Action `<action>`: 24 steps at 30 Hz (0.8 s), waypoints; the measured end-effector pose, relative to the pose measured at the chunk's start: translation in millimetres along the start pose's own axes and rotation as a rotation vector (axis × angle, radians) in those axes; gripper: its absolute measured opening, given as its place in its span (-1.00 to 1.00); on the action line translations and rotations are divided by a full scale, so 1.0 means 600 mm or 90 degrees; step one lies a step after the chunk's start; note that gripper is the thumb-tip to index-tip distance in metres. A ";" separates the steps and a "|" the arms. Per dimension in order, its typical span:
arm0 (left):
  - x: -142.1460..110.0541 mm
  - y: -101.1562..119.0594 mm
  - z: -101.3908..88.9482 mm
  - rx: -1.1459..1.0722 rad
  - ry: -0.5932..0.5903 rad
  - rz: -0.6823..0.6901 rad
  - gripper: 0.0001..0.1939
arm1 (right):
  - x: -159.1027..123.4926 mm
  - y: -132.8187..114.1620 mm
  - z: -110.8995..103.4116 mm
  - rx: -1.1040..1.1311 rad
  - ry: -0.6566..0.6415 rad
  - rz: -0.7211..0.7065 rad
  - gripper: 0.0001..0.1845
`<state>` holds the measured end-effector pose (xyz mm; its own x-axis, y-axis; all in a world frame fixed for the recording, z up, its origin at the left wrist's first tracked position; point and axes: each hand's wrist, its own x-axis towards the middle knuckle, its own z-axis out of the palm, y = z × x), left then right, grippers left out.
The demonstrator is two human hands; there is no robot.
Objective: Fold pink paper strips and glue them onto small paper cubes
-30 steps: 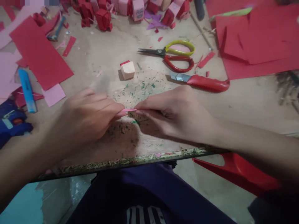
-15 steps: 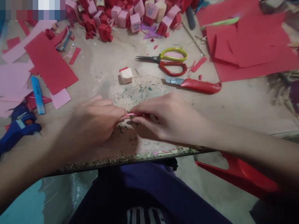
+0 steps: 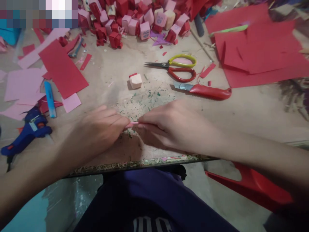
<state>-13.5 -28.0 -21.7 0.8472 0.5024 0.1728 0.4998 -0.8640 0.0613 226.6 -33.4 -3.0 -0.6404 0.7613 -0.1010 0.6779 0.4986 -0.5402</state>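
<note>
Between my two hands runs a thin pink strip point(image 3: 134, 123), seen nearly edge-on; it looks like paper. My left hand point(image 3: 103, 127) pinches one end and my right hand point(image 3: 177, 124) pinches the other, with the fingertips a short gap apart. Most of the strip is hidden by the fingers. Both hands are low over the table's front part, above scattered green bits. Just beyond them sits a small pale block point(image 3: 135, 81) with red on its top edge. Scissors point(image 3: 169, 65) with one yellow and one red handle lie past my right hand, beside a red-handled utility knife point(image 3: 207, 91).
A blue glue gun point(image 3: 31, 129), a blue marker-like stick point(image 3: 50, 98) and red card point(image 3: 63, 68) lie at the left. Several pink and red paper-wrapped blocks point(image 3: 145, 31) crowd the back. Red paper sheets point(image 3: 265, 51) cover the right rear. Shavings line the table's front edge.
The view has shifted, so things on the table appear slightly lower and further right. Both hands still hold the pink strip; the darker red part by my right fingers no longer shows.
</note>
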 end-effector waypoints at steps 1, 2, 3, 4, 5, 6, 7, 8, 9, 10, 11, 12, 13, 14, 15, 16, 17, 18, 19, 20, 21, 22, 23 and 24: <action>0.000 -0.002 -0.002 -0.010 0.006 -0.005 -0.57 | 0.000 0.000 -0.001 -0.003 -0.002 -0.007 -0.70; -0.001 -0.004 -0.003 -0.016 0.018 -0.010 -0.57 | 0.000 0.000 -0.003 -0.008 0.003 -0.016 -0.71; -0.002 -0.007 -0.004 -0.018 0.022 -0.014 -0.59 | -0.001 0.002 -0.005 -0.016 0.007 -0.025 -0.72; -0.004 -0.009 -0.005 -0.013 0.025 -0.017 -0.62 | -0.002 0.003 -0.007 -0.022 0.013 -0.030 -0.73; -0.007 -0.011 -0.005 -0.005 0.022 -0.021 -0.65 | -0.003 0.004 -0.010 -0.032 0.016 -0.031 -0.72; -0.009 -0.012 -0.004 0.003 0.015 -0.021 -0.68 | -0.004 0.004 -0.011 -0.046 0.012 -0.026 -0.71; -0.011 -0.012 -0.003 0.006 0.011 -0.017 -0.70 | -0.003 0.003 -0.012 -0.058 0.010 -0.020 -0.70; -0.013 -0.011 -0.002 0.013 0.007 -0.014 -0.71 | -0.001 0.001 -0.012 -0.069 0.012 -0.012 -0.69; -0.014 -0.010 -0.001 0.018 0.008 -0.011 -0.72 | 0.001 -0.002 -0.011 -0.075 0.006 -0.004 -0.69; -0.014 -0.008 -0.001 0.018 0.012 -0.007 -0.72 | 0.003 -0.005 -0.009 -0.074 0.001 0.000 -0.69; -0.014 -0.006 -0.001 0.013 0.013 -0.003 -0.72 | 0.005 -0.007 -0.008 -0.065 -0.005 -0.001 -0.70; -0.014 -0.004 -0.001 0.006 0.017 -0.005 -0.72 | 0.007 -0.009 -0.006 -0.051 -0.012 -0.007 -0.72; -0.013 -0.002 -0.003 -0.004 0.016 -0.015 -0.72 | 0.009 -0.010 -0.005 -0.037 -0.016 -0.015 -0.73; -0.013 -0.001 -0.004 -0.018 0.019 -0.031 -0.72 | 0.009 -0.010 -0.003 -0.024 -0.018 -0.024 -0.74; -0.012 0.000 -0.006 -0.040 0.020 -0.046 -0.72 | 0.009 -0.010 -0.002 -0.015 -0.011 -0.034 -0.75; -0.011 0.000 -0.007 -0.064 0.015 -0.064 -0.73 | 0.008 -0.009 -0.002 -0.009 0.002 -0.043 -0.74; -0.011 -0.001 -0.008 -0.090 0.012 -0.081 -0.73 | 0.006 -0.007 -0.001 -0.005 0.008 -0.050 -0.74; -0.011 -0.002 -0.009 -0.114 0.006 -0.094 -0.73 | 0.005 -0.005 0.000 -0.004 0.016 -0.057 -0.74; -0.011 -0.003 -0.009 -0.131 0.002 -0.101 -0.72 | 0.003 -0.003 0.001 -0.004 0.023 -0.062 -0.74; -0.012 -0.005 -0.009 -0.139 -0.002 -0.106 -0.71 | 0.002 -0.001 0.001 -0.005 0.027 -0.066 -0.74; -0.014 -0.007 -0.009 -0.137 -0.004 -0.108 -0.70 | 0.000 0.001 0.000 -0.005 0.031 -0.067 -0.74; -0.016 -0.010 -0.009 -0.129 0.005 -0.110 -0.68 | -0.002 0.004 -0.001 -0.005 0.033 -0.064 -0.75; -0.019 -0.012 -0.009 -0.118 0.011 -0.113 -0.67 | -0.004 0.007 -0.003 -0.004 0.032 -0.057 -0.75; -0.022 -0.014 -0.009 -0.108 0.017 -0.118 -0.68 | -0.007 0.011 -0.005 -0.002 0.028 -0.049 -0.75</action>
<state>-30.2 -27.5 -19.0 0.7383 0.6531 0.1688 0.6064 -0.7521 0.2581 234.8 -31.9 -3.6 -0.6741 0.7383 -0.0226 0.6285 0.5572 -0.5427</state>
